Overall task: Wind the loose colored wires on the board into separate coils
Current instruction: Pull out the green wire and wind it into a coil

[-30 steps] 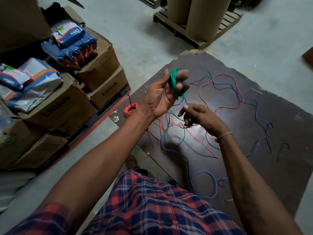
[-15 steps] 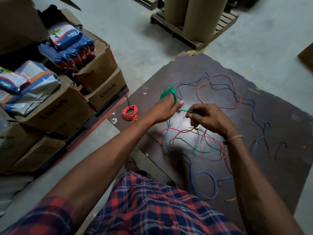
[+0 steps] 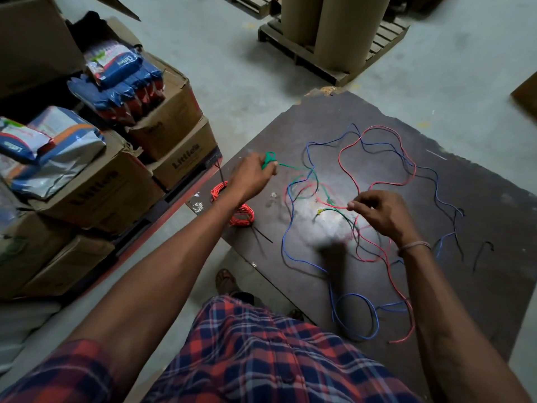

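Green wire (image 3: 293,166) coil gripped in left hand (image 3: 253,176); right hand (image 3: 377,210) seemingly pinches its tail. Best keep it taut, clear of red wire (image 3: 377,175).

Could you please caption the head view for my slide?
Left hand grips a green coil; right hand feeds its tail above loose wires.
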